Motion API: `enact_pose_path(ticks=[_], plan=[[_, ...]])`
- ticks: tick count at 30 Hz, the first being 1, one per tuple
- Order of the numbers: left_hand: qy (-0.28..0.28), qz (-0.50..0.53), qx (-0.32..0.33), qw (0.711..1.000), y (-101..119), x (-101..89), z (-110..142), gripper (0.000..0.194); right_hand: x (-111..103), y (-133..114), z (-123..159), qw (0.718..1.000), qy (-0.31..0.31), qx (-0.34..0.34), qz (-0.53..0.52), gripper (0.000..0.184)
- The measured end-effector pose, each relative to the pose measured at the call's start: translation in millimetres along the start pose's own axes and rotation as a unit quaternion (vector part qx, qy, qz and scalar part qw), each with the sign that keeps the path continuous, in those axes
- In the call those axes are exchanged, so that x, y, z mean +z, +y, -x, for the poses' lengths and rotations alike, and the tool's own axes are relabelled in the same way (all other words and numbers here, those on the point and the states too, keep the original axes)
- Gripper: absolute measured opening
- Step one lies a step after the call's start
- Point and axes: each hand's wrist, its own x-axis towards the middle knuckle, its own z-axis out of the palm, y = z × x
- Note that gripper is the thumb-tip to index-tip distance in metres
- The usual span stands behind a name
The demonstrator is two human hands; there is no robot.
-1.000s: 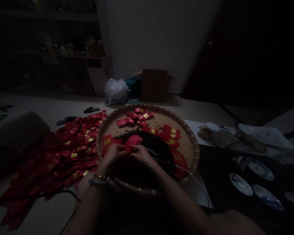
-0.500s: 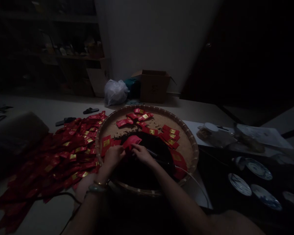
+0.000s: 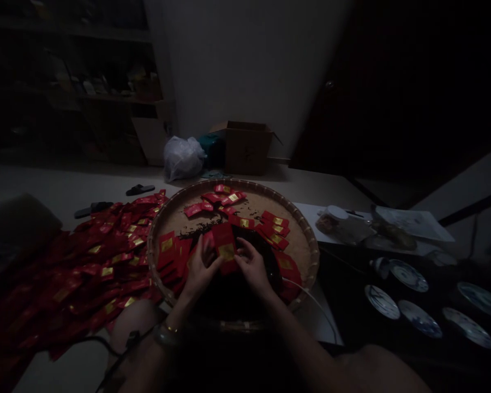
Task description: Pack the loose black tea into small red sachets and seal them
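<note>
A red packet [image 3: 225, 245] with a gold label stands raised between my hands over the round woven tray [image 3: 314, 245]. My left hand [image 3: 201, 268] has its thumb against the packet's lower left side, its fingers curved beside it. On the right edge, my right hand [image 3: 251, 267] grips the packet with bent fingers. Beneath lies a heap of dark, leaf-like bits [image 3: 200, 228], mostly in shadow. Flat red packets [image 3: 167, 251] lie left of my left hand, and more red packets [image 3: 286, 267] lie at the right. Several small filled packets [image 3: 223, 202] rest at the far side.
A large pile of red packets [image 3: 106, 256] covers the floor at left, near dark slippers [image 3: 140, 189]. A white cord [image 3: 311, 297] crosses the tray's right rim. Patterned dishes [image 3: 419, 317] and a clear bag [image 3: 343, 226] sit at right. A cardboard box [image 3: 247, 150] stands behind.
The pinkish packet pinched low between both hands has given way to an upright one showing its gold label. My hands have parted slightly. The view has turned a little right.
</note>
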Motion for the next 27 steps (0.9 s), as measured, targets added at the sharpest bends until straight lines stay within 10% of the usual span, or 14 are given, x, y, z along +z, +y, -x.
enact_pose_path(ticks=[4,7,15,23,27], plan=[[-0.034,0.051,-0.067,0.996,2,3.8,-2,0.052,3,-9,6,0.970,-0.019,-0.159,0.180,0.062],[-0.054,0.035,-0.042,0.997,5,4.9,0,0.041,0,-29,-2,0.893,-0.012,-0.302,0.334,0.068],[-0.107,0.024,-0.035,0.993,4,7.2,0,0.035,-8,-47,-19,0.745,-0.036,-0.437,0.503,0.031],[-0.134,-0.013,-0.029,0.990,4,5.8,3,0.034,-11,-64,-23,0.740,-0.109,-0.400,0.530,0.001],[-0.107,0.053,-0.124,0.985,6,5.2,0,0.047,-19,-83,-24,0.793,-0.205,-0.328,0.470,0.009]])
